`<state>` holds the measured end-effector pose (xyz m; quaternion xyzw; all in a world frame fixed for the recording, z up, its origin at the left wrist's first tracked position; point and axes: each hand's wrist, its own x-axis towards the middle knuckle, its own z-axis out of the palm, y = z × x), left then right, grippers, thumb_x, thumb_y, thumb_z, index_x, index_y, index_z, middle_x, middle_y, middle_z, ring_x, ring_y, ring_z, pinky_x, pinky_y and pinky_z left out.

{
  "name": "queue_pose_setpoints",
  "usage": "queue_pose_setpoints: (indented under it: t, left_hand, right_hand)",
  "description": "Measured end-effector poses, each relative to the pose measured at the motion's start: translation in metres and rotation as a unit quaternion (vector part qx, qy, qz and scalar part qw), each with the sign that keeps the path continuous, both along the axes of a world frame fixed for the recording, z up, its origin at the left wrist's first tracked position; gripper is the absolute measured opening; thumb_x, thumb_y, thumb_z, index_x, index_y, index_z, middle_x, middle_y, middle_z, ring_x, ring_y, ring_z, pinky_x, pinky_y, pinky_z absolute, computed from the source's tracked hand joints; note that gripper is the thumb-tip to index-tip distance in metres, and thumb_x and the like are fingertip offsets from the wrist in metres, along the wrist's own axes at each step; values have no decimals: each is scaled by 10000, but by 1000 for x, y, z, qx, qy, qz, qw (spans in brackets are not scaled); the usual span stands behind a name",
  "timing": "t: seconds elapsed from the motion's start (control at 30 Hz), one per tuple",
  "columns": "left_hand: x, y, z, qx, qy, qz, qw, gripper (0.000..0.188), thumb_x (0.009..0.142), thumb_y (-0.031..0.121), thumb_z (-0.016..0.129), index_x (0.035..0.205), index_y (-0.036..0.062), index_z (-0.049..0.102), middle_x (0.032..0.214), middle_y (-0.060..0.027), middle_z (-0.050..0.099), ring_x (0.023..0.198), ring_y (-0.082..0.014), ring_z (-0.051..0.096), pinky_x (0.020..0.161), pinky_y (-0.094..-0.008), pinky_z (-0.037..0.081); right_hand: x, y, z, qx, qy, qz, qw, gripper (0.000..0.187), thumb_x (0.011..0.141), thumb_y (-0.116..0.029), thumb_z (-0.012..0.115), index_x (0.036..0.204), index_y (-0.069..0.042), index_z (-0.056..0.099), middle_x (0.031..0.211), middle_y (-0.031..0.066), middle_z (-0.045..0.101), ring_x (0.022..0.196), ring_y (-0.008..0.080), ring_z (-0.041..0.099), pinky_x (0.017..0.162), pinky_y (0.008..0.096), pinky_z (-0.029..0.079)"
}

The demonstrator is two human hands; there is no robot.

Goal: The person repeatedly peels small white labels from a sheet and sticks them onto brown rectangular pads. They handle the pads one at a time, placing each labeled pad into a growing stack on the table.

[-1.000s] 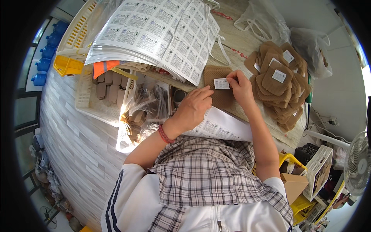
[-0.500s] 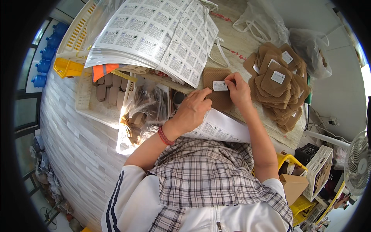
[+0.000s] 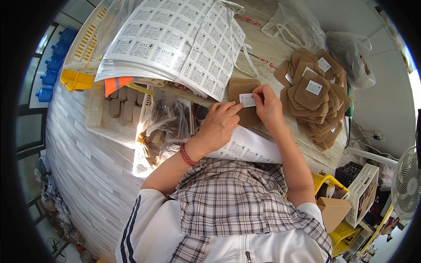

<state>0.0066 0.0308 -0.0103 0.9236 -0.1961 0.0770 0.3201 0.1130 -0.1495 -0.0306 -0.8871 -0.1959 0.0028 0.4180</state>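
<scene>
A brown textured fabric pad [image 3: 244, 84] with rounded corners lies at the table's near edge, between my hands. Across its middle sits a small white printed label [image 3: 246, 100]. My right hand [image 3: 269, 107] pinches the label's right end between thumb and finger. From the other side my left hand [image 3: 218, 125] reaches in, its index finger extended to the label's left edge and its other fingers loosely bent over the pad's side. Beneath my wrists a sheet of printed labels [image 3: 245, 147] rests on my lap, partly curled. To the right is a heap of similar brown pads [image 3: 309, 98], several bearing labels.
A thick stack of label sheets [image 3: 153, 37] fills the table's left part. Clear plastic bags [image 3: 298, 26] lie at the back. Left of the table, a white crate [image 3: 98, 109] holds brown pieces. A fan [image 3: 405, 184] and crates [image 3: 364, 193] stand at right.
My left index finger has come closer to the label's left edge. My right hand keeps its pinch and has shifted slightly down with the label. The whole view has drifted a little.
</scene>
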Motion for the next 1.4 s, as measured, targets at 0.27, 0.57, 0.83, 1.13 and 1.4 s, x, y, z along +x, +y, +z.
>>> queue_pose_setpoints:
  t: [0.27, 0.57, 0.83, 1.13, 1.4]
  left_hand:
    - [-1, -3, 3, 29, -4, 1, 1000, 98, 819, 57, 607, 808, -32, 646, 1380, -205, 557, 1291, -356, 497, 1046, -483, 375]
    - [1, 0, -5, 50, -16, 6, 999, 125, 829, 66, 596, 763, -21, 655, 1429, -226, 509, 1190, -295, 509, 1028, -450, 366]
    - [-1, 2, -7, 25, -17, -7, 1000, 133, 832, 86, 632, 742, -12, 637, 1450, -237, 492, 1315, -348, 453, 1075, -473, 334]
    - [-2, 5, -14, 15, -8, -38, 999, 115, 873, 104, 628, 807, 12, 652, 1449, -220, 504, 1408, -365, 399, 1112, -485, 304]
    - [-3, 4, -20, -7, -14, -39, 999, 111, 878, 124, 636, 817, 34, 659, 1401, -180, 546, 1398, -341, 412, 1109, -486, 303]
  right_hand:
    - [-11, 8, 4, -50, -142, -18, 989, 348, 882, -60, 643, 1221, -87, 568, 1079, 142, 606, 834, 348, 662, 696, 437, 550]
    - [1, 0, -23, -15, -167, -62, 984, 138, 881, -115, 699, 1017, -124, 726, 1072, 70, 621, 787, 277, 679, 663, 397, 557]
    - [0, -3, -20, 9, -183, -62, 981, 79, 876, -105, 688, 952, -96, 670, 945, 59, 653, 780, 271, 679, 646, 380, 546]
    - [-7, -26, 7, 26, -160, -114, 980, 109, 893, -110, 657, 964, -76, 583, 761, 151, 673, 673, 345, 678, 622, 437, 532]
    - [33, -119, 84, -29, -234, -322, 917, 232, 931, -95, 642, 1150, -45, 587, 1008, 161, 694, 890, 345, 682, 796, 457, 528]
